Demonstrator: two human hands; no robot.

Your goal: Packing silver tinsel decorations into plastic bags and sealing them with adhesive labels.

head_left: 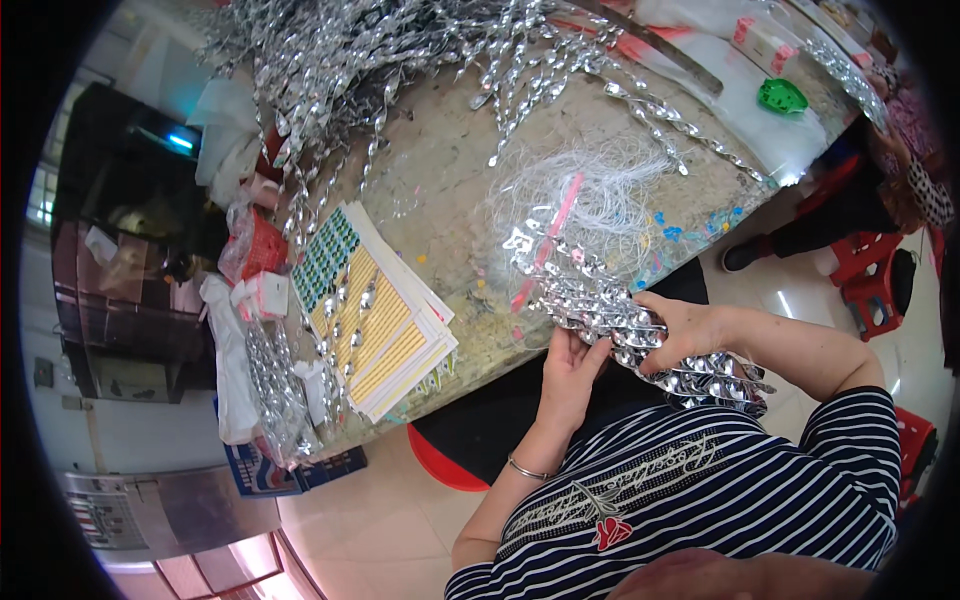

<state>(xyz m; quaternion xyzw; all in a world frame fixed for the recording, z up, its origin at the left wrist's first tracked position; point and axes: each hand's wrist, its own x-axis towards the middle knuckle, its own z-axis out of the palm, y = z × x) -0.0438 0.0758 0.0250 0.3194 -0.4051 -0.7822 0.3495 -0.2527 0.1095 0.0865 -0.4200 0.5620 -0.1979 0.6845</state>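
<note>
A thick bundle of shiny silver twisted strips (600, 305) lies across the table's front edge, its near end over my lap. My right hand (680, 332) is closed around its middle from the right, thumb toward me. Against the bundle's left side, my left hand (573, 370) is closed too, its thumb and fingers pressed on the strips; some fingertips are hidden beneath. Just beyond the bundle's far end lies a pink strip (558, 225), on a loose tangle of clear threads (620, 175).
Sheets of gold and green stickers (385, 335) lie to the left, a few silver twists on them. A large heap of silver twists (330, 65) covers the far side. A green dish (781, 96) sits far right, near another person's arm (895, 150). A red basket (265, 245) stands left.
</note>
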